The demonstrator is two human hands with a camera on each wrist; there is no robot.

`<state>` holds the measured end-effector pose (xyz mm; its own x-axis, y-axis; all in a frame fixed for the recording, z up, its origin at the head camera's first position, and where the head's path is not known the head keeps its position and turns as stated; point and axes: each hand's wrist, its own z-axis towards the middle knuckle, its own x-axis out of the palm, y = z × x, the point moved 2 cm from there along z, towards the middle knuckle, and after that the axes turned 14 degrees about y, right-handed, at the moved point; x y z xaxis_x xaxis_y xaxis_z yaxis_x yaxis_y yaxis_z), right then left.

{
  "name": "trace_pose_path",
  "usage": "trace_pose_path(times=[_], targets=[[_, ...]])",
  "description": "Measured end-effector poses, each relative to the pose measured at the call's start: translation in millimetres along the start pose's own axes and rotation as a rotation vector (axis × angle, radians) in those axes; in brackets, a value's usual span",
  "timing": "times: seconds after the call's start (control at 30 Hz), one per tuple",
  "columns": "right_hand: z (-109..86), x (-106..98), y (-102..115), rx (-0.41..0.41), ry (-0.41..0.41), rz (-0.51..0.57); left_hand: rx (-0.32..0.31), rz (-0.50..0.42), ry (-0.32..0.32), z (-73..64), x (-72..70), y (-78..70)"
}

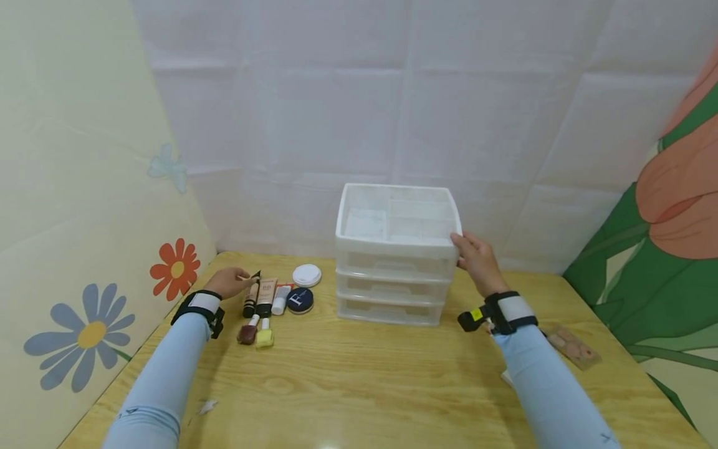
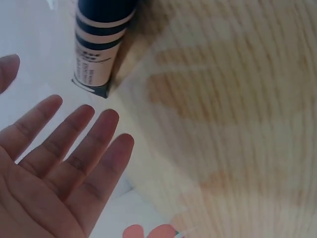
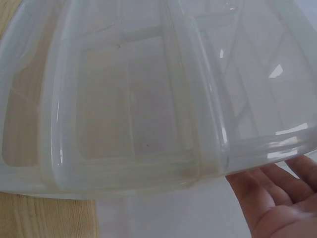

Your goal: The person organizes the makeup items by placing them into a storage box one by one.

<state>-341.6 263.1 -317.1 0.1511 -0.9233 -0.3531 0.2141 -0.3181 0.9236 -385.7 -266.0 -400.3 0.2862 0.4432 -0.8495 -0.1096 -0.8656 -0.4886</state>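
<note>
My left hand (image 1: 227, 282) reaches over the left end of a group of cosmetics. In the left wrist view its fingers (image 2: 101, 144) are extended, close to the pointed end of a beige tube with black stripes (image 2: 96, 54). Beside that tube lie a BB cream tube (image 1: 266, 294) and a small white tube (image 1: 280, 300). On the right, my right hand (image 1: 478, 259) touches the upper right front corner of a white plastic drawer unit (image 1: 397, 248). Its fingers (image 3: 285, 186) lie along the unit's side in the right wrist view, fairly straight.
Near the tubes are a white round case (image 1: 306, 275), a dark blue compact (image 1: 300, 300), and dark red (image 1: 247, 333) and yellow (image 1: 265, 338) nail polish bottles. A brown palette (image 1: 573, 347) is partly behind my right forearm. A white scrap (image 1: 207, 406) lies front left.
</note>
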Motion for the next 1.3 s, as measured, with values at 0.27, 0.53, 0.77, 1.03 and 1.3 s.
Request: trace_pose_path(times=[0.27, 0.53, 0.77, 1.03, 1.3], targets=[[-3.4, 3.1, -2.0, -0.011, 0.004, 0.0, -0.091, -0.059, 0.016, 10.1, 10.5, 15.9], [-3.7, 10.3, -1.4, 0.0, 0.004, 0.012, -0.159, -0.111, 0.003, 19.7, 17.9, 22.5], [-4.1, 13.3, -2.5, -0.011, 0.008, 0.016, -0.144, -0.064, -0.016, 21.2, 21.2, 19.6], [-2.5, 16.4, -3.3, -0.022, 0.014, 0.03, -0.165, -0.07, -0.049, 14.3, 21.9, 15.4], [-3.0, 18.1, -2.3, -0.021, 0.027, 0.047, -0.153, -0.061, -0.067, 9.1, 21.4, 9.7]])
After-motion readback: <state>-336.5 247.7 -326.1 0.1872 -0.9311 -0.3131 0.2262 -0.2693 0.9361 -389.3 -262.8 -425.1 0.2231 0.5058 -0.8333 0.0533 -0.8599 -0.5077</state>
